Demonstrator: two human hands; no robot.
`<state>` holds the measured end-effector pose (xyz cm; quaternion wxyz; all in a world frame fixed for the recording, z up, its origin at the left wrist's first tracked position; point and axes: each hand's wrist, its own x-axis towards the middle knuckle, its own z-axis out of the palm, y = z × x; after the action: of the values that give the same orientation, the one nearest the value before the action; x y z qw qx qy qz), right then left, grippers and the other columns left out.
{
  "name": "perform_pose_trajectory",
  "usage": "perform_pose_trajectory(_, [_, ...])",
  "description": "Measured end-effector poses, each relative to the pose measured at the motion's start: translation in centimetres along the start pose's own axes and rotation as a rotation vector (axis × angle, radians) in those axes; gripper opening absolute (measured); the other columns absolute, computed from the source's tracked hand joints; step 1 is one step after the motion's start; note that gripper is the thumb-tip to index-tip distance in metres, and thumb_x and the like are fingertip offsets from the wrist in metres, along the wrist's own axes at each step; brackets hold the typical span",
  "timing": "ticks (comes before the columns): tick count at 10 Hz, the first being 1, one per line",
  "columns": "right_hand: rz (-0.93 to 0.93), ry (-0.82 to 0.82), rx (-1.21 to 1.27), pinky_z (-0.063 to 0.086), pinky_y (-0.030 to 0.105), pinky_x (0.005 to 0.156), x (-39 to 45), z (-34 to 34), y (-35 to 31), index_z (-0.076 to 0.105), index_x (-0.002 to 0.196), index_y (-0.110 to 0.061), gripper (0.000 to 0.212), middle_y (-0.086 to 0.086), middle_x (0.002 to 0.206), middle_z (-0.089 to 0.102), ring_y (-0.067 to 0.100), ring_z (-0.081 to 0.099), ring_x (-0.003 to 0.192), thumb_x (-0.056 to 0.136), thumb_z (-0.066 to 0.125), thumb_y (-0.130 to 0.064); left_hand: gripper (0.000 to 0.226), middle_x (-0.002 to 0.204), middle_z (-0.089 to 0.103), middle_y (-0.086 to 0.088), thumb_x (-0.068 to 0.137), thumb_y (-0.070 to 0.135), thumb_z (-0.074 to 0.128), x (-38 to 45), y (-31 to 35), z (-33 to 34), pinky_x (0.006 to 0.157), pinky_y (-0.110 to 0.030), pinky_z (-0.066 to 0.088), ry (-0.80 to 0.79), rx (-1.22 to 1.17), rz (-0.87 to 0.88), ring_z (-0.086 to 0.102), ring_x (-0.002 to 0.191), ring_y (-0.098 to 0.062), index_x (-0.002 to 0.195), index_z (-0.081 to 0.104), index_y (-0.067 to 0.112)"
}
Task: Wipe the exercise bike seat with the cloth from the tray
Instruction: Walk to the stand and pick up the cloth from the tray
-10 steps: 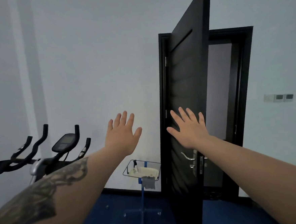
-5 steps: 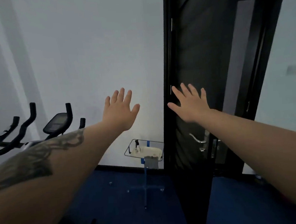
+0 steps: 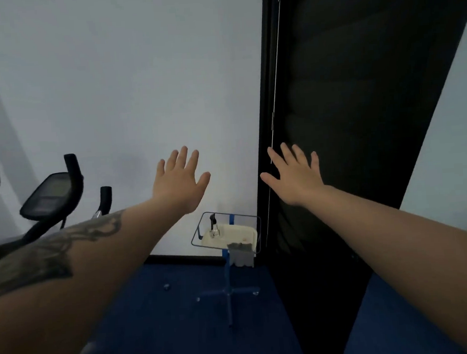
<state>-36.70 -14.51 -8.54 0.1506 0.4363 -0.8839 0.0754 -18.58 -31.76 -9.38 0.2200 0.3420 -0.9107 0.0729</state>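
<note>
A cream tray (image 3: 225,234) sits in a wire holder on a blue stand against the far wall. A grey cloth (image 3: 242,254) hangs over the tray's near edge. The exercise bike (image 3: 48,198) shows at the left with its black handlebars and console; its seat is out of sight. My left hand (image 3: 179,182) and my right hand (image 3: 296,176) are both stretched forward at chest height, fingers spread, holding nothing, well short of the tray.
A black door (image 3: 360,112) stands ajar on the right, close to my right hand. A small spray bottle (image 3: 213,228) stands in the tray. The floor (image 3: 166,306) is blue carpet, with the stand's cross base on it.
The view has moved closer to the wall and tilted down; the tray and door look larger. Both hands stay spread and empty.
</note>
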Motion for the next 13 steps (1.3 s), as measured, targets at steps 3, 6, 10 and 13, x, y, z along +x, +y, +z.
perform_pose_trajectory(3, [0.032,-0.109,0.019,-0.011,0.053,0.116,7.1,9.0,0.5,-0.004,0.154,-0.033,0.069,0.002,0.165,-0.007,0.025,-0.010,0.150,0.096,0.019,-0.062,0.065,0.160,-0.001,-0.003,0.093,0.055,0.015,5.7,-2.3,9.5,0.118,-0.044,0.001,-0.094,-0.002,-0.007,-0.005,0.146,-0.022,0.150,0.001,0.024])
perform_pose_trajectory(6, [-0.003,-0.225,0.045,-0.013,0.052,0.116,16.4,20.0,3.6,-0.008,0.154,-0.032,0.069,0.003,0.164,-0.010,0.024,-0.012,0.150,0.096,0.018,-0.060,0.066,0.159,-0.008,-0.002,0.093,0.056,0.011,14.4,-0.8,21.5,0.118,-0.043,-0.003,-0.225,-0.040,-0.026,-0.009,0.145,-0.021,0.149,-0.006,0.025])
perform_pose_trajectory(10, [0.065,-0.534,0.065,-0.012,0.052,0.117,22.9,36.0,5.5,-0.005,0.154,-0.032,0.069,0.002,0.164,-0.008,0.023,-0.011,0.150,0.096,0.017,-0.061,0.065,0.159,-0.003,0.000,0.092,0.055,0.013,17.8,-1.6,38.4,0.117,-0.042,0.000,-0.463,-0.121,-0.116,-0.006,0.146,-0.019,0.149,-0.002,0.027])
perform_pose_trajectory(13, [0.141,-0.794,0.079,-0.009,0.052,0.119,25.6,46.4,1.8,-0.005,0.154,-0.032,0.068,0.001,0.164,-0.008,0.024,-0.010,0.150,0.096,0.016,-0.061,0.065,0.159,-0.007,0.001,0.094,0.054,0.015,19.0,-4.1,49.6,0.118,-0.040,-0.002,-0.765,-0.212,-0.129,-0.009,0.145,-0.018,0.149,-0.003,0.025])
